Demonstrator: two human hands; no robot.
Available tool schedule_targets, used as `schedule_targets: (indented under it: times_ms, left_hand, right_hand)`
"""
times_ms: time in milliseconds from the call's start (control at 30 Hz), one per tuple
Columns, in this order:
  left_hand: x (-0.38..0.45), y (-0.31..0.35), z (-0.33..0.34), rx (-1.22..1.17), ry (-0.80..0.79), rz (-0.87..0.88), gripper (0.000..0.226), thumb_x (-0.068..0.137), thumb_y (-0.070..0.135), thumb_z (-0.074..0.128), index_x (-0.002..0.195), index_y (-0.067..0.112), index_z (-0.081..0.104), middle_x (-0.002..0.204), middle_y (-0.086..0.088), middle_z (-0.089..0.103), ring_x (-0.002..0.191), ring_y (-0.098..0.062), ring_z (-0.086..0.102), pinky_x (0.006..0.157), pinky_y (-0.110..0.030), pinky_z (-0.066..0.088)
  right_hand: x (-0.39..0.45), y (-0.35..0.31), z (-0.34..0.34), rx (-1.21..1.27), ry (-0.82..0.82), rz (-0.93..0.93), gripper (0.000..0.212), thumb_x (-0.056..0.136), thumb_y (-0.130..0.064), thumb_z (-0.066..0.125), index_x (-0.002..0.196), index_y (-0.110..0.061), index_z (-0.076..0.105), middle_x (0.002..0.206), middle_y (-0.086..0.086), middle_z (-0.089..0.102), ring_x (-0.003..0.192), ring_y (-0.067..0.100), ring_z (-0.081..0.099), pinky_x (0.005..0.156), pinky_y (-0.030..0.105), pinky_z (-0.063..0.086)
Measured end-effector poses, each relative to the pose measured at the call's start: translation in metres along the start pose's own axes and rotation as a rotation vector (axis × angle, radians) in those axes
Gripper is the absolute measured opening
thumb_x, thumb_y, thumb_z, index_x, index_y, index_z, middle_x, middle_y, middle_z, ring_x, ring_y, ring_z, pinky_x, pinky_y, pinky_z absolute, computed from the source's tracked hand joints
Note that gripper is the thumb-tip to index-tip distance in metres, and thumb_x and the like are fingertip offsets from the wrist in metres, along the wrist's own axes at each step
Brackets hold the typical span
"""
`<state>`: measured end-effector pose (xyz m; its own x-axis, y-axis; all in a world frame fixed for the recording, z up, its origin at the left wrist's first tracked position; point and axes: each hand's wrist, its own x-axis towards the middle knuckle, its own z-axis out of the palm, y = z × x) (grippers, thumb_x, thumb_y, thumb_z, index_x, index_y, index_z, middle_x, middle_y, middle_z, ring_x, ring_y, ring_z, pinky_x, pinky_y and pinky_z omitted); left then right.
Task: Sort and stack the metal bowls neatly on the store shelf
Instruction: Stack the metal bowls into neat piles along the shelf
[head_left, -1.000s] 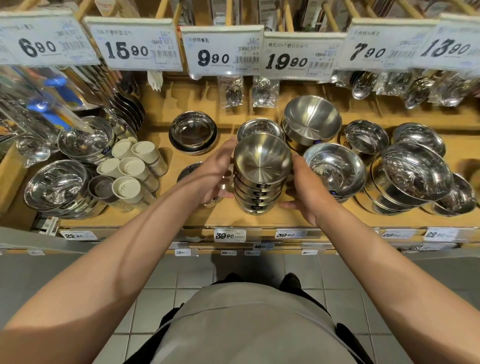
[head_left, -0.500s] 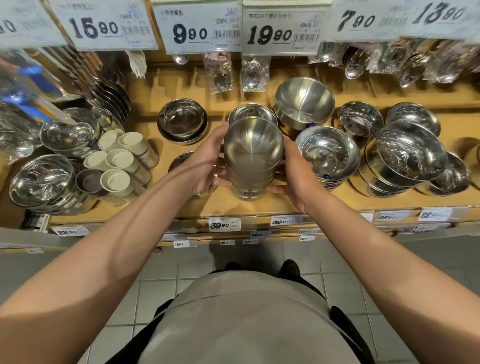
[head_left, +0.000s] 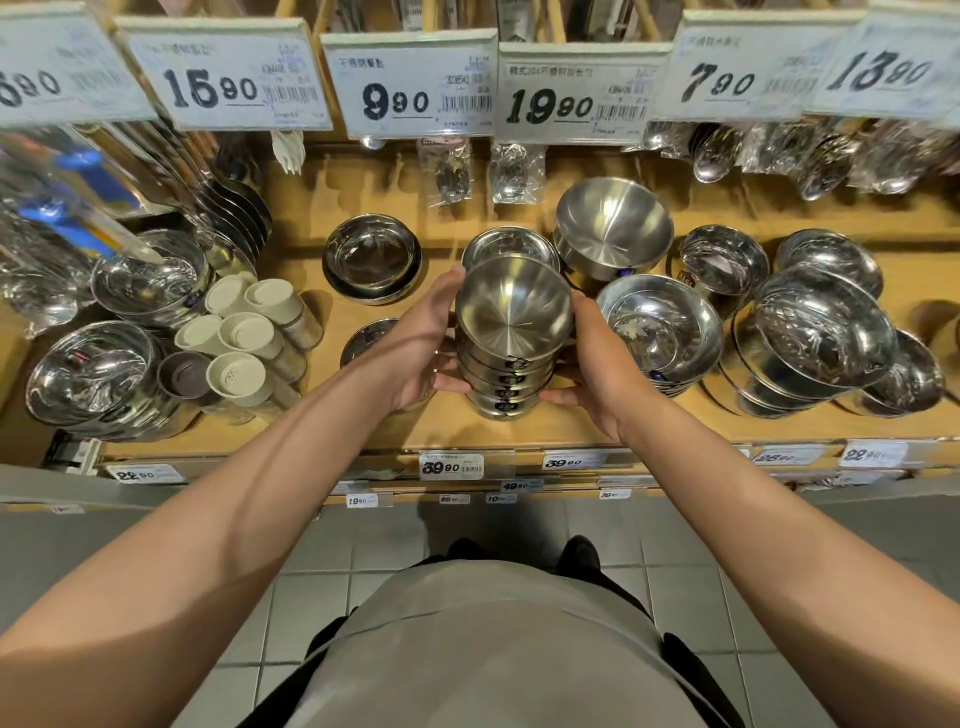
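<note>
On the wooden shelf (head_left: 363, 415), the left hand (head_left: 423, 345) and right hand (head_left: 597, 364) clasp the stack of bowls (head_left: 511, 353) between them, fingers curled round its sides.

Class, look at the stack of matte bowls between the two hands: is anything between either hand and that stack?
Nothing visible is. The left hand and right hand both lie directly against the sides of the stack of bowls, with the thumbs low on the stack. The shiny bowl stands beyond the right hand.
</note>
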<state>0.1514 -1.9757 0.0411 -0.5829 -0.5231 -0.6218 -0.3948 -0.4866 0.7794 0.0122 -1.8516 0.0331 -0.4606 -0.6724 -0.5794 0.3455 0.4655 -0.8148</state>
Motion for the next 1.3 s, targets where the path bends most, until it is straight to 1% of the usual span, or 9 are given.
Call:
schedule_targets:
  times_ms: [133,233,367,533,667,800,1133,1200,1300]
  left_hand:
    - [-0.004,0.0,0.002,0.004,-0.002,0.01,0.079,0.077,0.08,0.05,0.138,0.03,0.052,0.128,-0.011,0.058,0.106,-0.033,0.066,0.063,-0.036,0.061]
    - [-0.005,0.001,0.006,0.015,-0.009,0.042,0.083,0.062,0.081,0.054,0.13,0.034,0.057,0.126,-0.006,0.061,0.107,-0.032,0.066,0.059,-0.033,0.061]
    - [-0.004,0.0,0.007,0.003,-0.001,0.059,0.076,0.068,0.08,0.052,0.128,0.034,0.059,0.124,-0.005,0.065,0.099,-0.027,0.068,0.058,-0.031,0.06]
    - [-0.004,0.001,0.007,0.025,-0.013,0.051,0.087,0.061,0.084,0.051,0.131,0.033,0.058,0.125,-0.003,0.062,0.104,-0.027,0.066,0.057,-0.032,0.06]
    - [-0.005,0.004,0.01,0.024,-0.004,0.067,0.077,0.061,0.082,0.053,0.125,0.04,0.059,0.13,-0.001,0.06,0.113,-0.027,0.061,0.062,-0.037,0.061]
    - [-0.007,0.007,0.012,0.038,0.013,0.058,0.075,0.057,0.082,0.053,0.12,0.042,0.059,0.122,0.003,0.063,0.106,-0.022,0.064,0.065,-0.039,0.062]
    - [-0.008,0.009,0.012,0.021,0.011,0.074,0.052,0.078,0.071,0.055,0.12,0.04,0.057,0.127,0.0,0.059,0.112,-0.025,0.059,0.064,-0.039,0.062]
    - [-0.007,0.01,0.011,0.028,0.011,0.084,0.036,0.089,0.063,0.055,0.116,0.039,0.058,0.127,-0.001,0.059,0.113,-0.027,0.059,0.069,-0.044,0.063]
    - [-0.007,0.012,0.01,0.035,0.019,0.078,0.026,0.092,0.056,0.055,0.111,0.039,0.06,0.119,-0.002,0.063,0.104,-0.027,0.066,0.064,-0.042,0.062]
  right_hand:
    - [0.0,0.001,0.001,0.012,0.023,0.005,0.052,0.087,-0.07,0.037,0.118,-0.042,0.068,0.13,-0.007,0.067,0.121,0.019,0.061,0.088,0.048,0.06]
    - [-0.002,0.003,0.001,0.041,0.034,-0.012,0.043,0.095,-0.065,0.037,0.112,-0.043,0.069,0.124,-0.009,0.071,0.117,0.016,0.063,0.086,0.044,0.061]
    - [-0.004,0.005,0.0,0.057,0.026,-0.03,0.044,0.096,-0.063,0.036,0.118,-0.041,0.067,0.128,-0.009,0.069,0.121,0.016,0.061,0.085,0.042,0.06]
    - [-0.005,0.002,0.0,0.052,0.024,-0.021,0.044,0.097,-0.063,0.035,0.119,-0.041,0.066,0.13,-0.009,0.068,0.122,0.016,0.06,0.085,0.042,0.059]
    - [-0.004,-0.001,0.0,0.024,0.039,0.0,0.044,0.097,-0.063,0.035,0.118,-0.042,0.067,0.132,-0.008,0.066,0.121,0.015,0.06,0.079,0.038,0.059]
    - [-0.003,-0.004,0.0,0.012,0.045,0.004,0.042,0.097,-0.062,0.035,0.115,-0.043,0.068,0.127,-0.01,0.068,0.118,0.014,0.061,0.074,0.035,0.058]
    - [-0.002,-0.007,0.0,-0.026,0.051,-0.004,0.042,0.097,-0.062,0.034,0.112,-0.044,0.069,0.122,-0.01,0.07,0.114,0.015,0.062,0.072,0.035,0.058]
    - [-0.002,-0.009,0.0,-0.019,0.058,0.001,0.044,0.096,-0.062,0.034,0.113,-0.042,0.069,0.123,-0.009,0.07,0.114,0.016,0.062,0.076,0.037,0.06]
    - [-0.001,-0.01,-0.001,-0.023,0.055,0.008,0.044,0.096,-0.062,0.033,0.115,-0.043,0.068,0.125,-0.009,0.068,0.114,0.016,0.062,0.087,0.045,0.062]
